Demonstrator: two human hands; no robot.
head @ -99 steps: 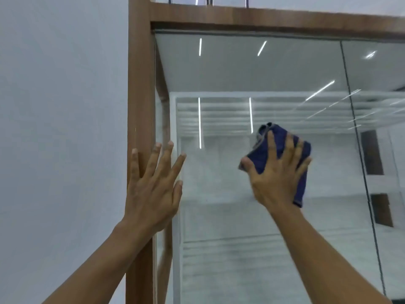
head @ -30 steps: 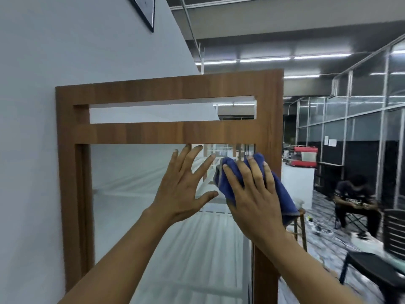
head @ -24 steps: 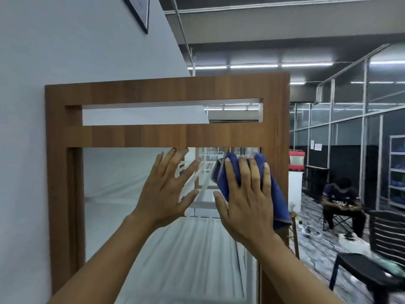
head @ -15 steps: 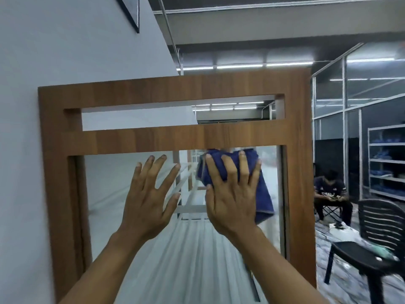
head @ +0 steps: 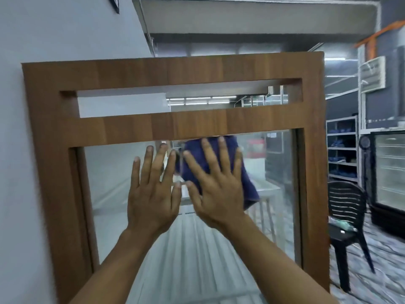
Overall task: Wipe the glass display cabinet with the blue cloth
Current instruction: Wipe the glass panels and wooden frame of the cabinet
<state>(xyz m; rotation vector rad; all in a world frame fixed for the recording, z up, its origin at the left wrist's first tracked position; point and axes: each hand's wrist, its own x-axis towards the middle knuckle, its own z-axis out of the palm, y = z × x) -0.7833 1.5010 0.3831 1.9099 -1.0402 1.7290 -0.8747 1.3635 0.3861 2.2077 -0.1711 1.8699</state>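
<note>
Dark blue cloth point(head: 219, 172) lies flat against the upper glass pane point(head: 274, 172) of the wood-framed display cabinet point(head: 164, 128), just below the crossbar. Right hand point(head: 217, 189) presses it, fingers spread open. Left hand point(head: 151, 194) rests beside it, flat on the glass, fingers splayed. A black plastic chair point(head: 346, 207) stands right of the frame.

Our right hand point(head: 219, 189): flat, fingers spread, pressing the blue cloth point(head: 245, 185) on the glass pane point(head: 219, 255), just under the wooden crossbar point(head: 175, 126).
Our left hand point(head: 151, 198): flat on the glass beside it.
Black chair point(head: 346, 207): right of the cabinet.
</note>
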